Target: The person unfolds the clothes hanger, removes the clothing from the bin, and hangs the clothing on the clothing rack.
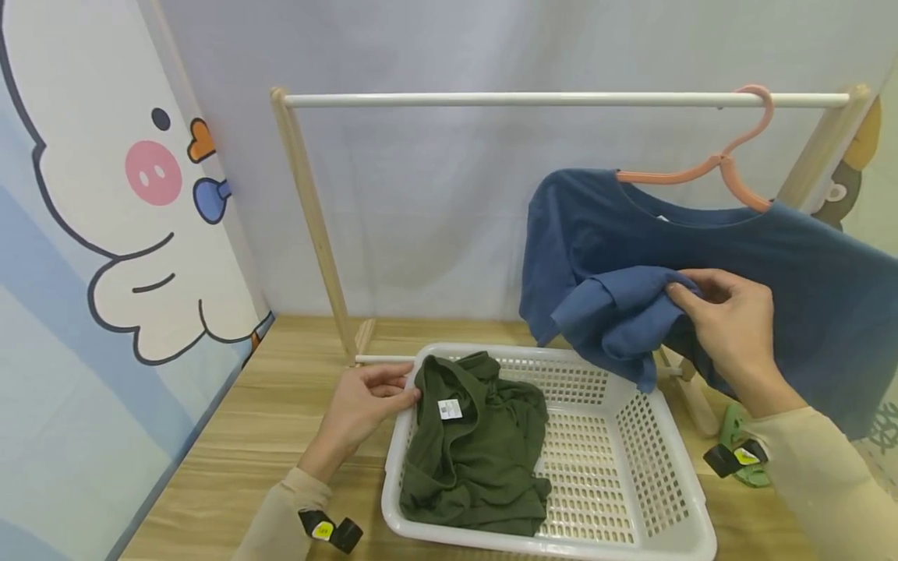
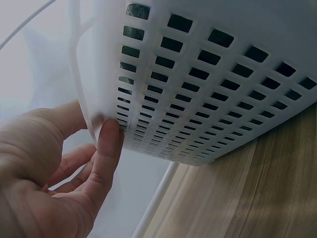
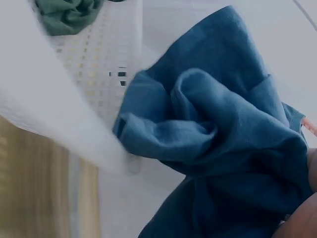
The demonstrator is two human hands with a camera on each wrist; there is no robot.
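Note:
A blue T-shirt [image 1: 807, 312] hangs from a coral-pink hanger [image 1: 701, 170] hooked on the white rail. My right hand [image 1: 737, 327] pinches a bunched part of the shirt between thumb and fingers, above the basket's far right corner. In the right wrist view the gathered blue cloth [image 3: 213, 124] fills the middle, and only bits of the fingers show at the edge. At the left rim of a white plastic basket [image 1: 666, 475], my left hand [image 1: 368, 405] holds the edge, thumb on one side and fingers on the other. A dark green shirt [image 1: 491, 460] with a white label lies crumpled inside the basket's left part.
A rack with wooden legs [image 1: 312, 226] and a white rail [image 1: 491, 100] stands behind the basket on the wooden table [image 1: 281, 436]. Something green [image 1: 754, 475] lies by the right sleeve. A cartoon-printed panel [image 1: 91, 195] borders the left side.

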